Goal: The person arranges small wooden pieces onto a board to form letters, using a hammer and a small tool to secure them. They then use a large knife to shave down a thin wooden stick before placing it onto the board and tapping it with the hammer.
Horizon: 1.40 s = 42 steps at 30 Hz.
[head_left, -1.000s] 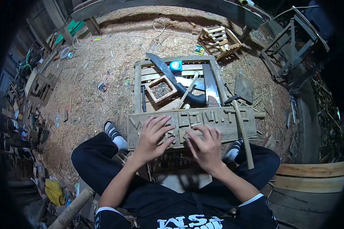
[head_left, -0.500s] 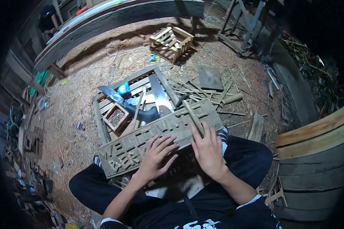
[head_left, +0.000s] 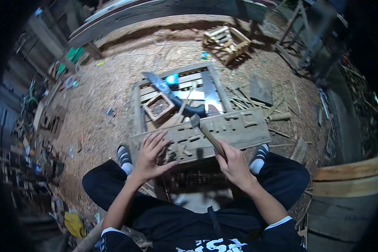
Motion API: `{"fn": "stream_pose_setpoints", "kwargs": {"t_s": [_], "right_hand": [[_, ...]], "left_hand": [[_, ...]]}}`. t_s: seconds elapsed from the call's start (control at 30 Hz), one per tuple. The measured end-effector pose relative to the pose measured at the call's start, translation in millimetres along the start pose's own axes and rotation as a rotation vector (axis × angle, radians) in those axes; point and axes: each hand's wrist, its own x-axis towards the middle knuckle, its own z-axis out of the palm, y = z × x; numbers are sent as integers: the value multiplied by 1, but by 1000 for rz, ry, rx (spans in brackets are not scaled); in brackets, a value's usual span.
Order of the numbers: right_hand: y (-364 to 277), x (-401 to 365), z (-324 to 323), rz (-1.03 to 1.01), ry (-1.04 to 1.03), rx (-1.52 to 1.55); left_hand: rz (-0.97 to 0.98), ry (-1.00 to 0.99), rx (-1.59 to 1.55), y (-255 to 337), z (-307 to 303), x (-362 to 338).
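Observation:
My right hand (head_left: pixel 236 166) is closed around the wooden handle of a hammer (head_left: pixel 208 135), whose metal head is raised over a long carved board (head_left: pixel 248 136). Cut slots and small wooden pieces cover that board, which lies across the front of a slatted wooden frame (head_left: pixel 136 111). At the board's left part, my left hand (head_left: pixel 149 157) rests with fingers spread and nothing in its grip. On the frame are a small wooden box (head_left: pixel 158 108), a blue tape measure (head_left: pixel 171 80), a saw with a dark handle (head_left: pixel 193 110) and a shiny metal blade (head_left: pixel 212 94).
A slatted crate (head_left: pixel 227 44) stands on the shavings-covered ground near a long beam (head_left: pixel 164 21). Thin sticks (head_left: pixel 239 98) and a flat square board (head_left: pixel 261 89) lie right of the frame. Curved planks (head_left: pixel 348 180) are at the lower right.
My right hand has closed on the hammer handle and raised it. The left hand has moved to the left along the board. The whole view has shifted, with the frame and crate further right.

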Motion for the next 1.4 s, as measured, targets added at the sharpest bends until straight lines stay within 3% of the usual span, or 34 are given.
{"fn": "stream_pose_setpoints", "kwargs": {"t_s": [0.07,0.27,0.4,0.53,0.9,1.4], "right_hand": [[-3,0,21,-281,70,-77],[-23,2,45,-322,-170,-164],[-26,18,35,-516,-70,-462],[-19,14,35,-495,-145,-382],[-14,5,46,-363,-14,-300],[-17,1,51,-399,-42,-333]], "left_hand": [[-53,13,49,-15,-8,-19],[-79,18,136,-40,-3,-37],[-61,-10,146,-40,6,-37],[-66,47,129,-38,10,-35],[-98,224,-43,-3,43,-30],[-190,278,-90,-7,45,-31]]}}
